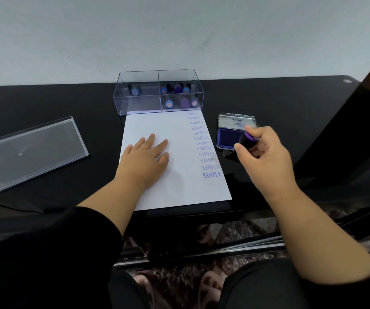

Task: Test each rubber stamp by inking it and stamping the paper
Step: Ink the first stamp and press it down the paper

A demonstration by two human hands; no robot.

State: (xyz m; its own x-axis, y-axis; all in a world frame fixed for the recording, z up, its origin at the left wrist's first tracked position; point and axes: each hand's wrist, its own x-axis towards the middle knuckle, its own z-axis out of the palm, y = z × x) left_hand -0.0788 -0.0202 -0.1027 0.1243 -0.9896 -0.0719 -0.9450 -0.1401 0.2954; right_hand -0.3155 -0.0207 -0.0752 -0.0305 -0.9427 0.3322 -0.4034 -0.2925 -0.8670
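A black table [45,103] is backed by a pale wall [179,30]. The paper [179,157] is pressed flat by the left hand [145,156]. At three o'clock, a stamp [247,139] is gripped by the right hand [266,155] beside the ink pad [228,138].

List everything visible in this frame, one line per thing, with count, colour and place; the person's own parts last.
paper: one, white, table centre, a column of blue SAMPLE prints along its right edge
stamp box: one, clear, two compartments, behind the paper
boxed stamps: about seven, blue or purple caps; one in the left compartment, the rest right
box lid: one, clear, lying left of the paper
ink pad: one, purple, lid open, right of the paper
held stamp: one, black with purple cap, over the pad
table: one, black
left hand: flat on the paper
right hand: grips the held stamp
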